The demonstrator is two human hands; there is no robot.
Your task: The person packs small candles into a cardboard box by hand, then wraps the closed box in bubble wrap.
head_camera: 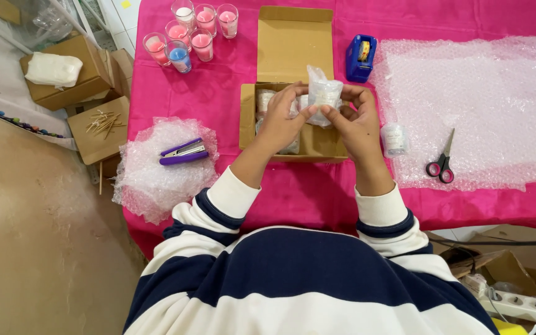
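Observation:
Both my hands hold a bubble-wrapped bundle point(322, 94) above an open cardboard box point(294, 74) on the pink tablecloth point(231, 74). My left hand point(280, 121) grips its left side and my right hand point(356, 121) its right side. Other wrapped bundles point(264, 100) lie inside the box, partly hidden by my hands.
Several glass candles point(192, 31) stand at the back left. A purple stapler point(183, 152) rests on a bubble wrap pile point(156, 174). A blue tape dispenser point(360, 58), a small wrapped jar point(394, 139), scissors point(443, 162) and a large bubble wrap sheet point(479, 99) lie to the right. Cardboard boxes point(69, 74) sit beyond the table's left edge.

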